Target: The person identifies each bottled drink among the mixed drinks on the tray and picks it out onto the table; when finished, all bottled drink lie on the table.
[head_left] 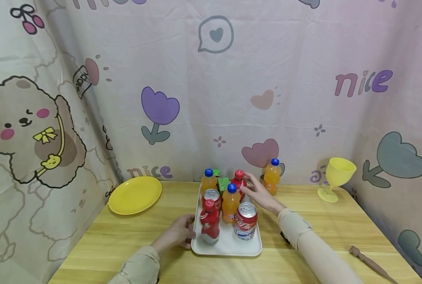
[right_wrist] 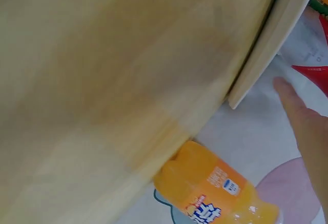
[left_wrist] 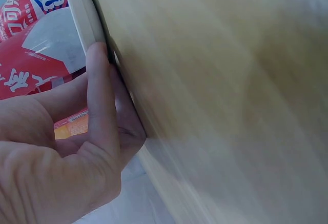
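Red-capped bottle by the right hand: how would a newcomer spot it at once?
On the wooden table, find the white tray. The red-capped bottle stands toward its back right, beside the right hand. Neighbouring orange soda bottles wear blue caps; the other red-capped bottle stands front left.

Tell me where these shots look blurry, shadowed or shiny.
Head view: fairly crisp, evenly lit, with highlights on the silver can lids; left wrist: tabletop grain blurred, dim patch at right; right wrist: tabletop blurred with darker patches, orange bottle clearer.

Head view from above, facing forward-down; wrist views close, tilted; all share tray.
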`<state>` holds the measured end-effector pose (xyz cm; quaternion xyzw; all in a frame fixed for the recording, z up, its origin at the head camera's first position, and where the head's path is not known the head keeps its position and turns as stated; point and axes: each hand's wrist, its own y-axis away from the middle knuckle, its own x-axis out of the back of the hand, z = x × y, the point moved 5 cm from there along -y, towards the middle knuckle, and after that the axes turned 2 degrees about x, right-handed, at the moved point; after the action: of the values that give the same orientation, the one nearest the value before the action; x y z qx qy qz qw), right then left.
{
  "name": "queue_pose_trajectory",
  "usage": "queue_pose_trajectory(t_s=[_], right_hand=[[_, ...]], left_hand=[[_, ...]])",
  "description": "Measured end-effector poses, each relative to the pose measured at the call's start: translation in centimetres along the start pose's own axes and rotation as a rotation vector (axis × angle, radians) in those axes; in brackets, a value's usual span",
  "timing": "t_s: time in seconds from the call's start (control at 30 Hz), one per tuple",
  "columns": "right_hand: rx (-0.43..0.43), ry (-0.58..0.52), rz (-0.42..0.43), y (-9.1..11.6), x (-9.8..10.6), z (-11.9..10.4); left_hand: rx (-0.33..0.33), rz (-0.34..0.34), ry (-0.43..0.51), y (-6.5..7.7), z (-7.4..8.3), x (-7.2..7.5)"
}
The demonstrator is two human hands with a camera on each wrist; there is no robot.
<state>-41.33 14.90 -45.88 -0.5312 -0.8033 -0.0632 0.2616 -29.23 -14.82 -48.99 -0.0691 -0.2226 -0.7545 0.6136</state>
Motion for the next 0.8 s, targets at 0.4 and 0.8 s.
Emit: queue_pose_trajectory(t_s=[0.4, 0.8], right_hand=[[-0.026, -0.043, -0.091, -0.16, -0.13, -0.17], [-0.045, -0.131, -0.102, -0.01, 0.18, -0.49]], left_hand=[[-0.019, -0.011, -0.003, -0.15, -0.08, 0.03], [0.021, -0.012, -0.014, -0.03, 0.14, 0.04]])
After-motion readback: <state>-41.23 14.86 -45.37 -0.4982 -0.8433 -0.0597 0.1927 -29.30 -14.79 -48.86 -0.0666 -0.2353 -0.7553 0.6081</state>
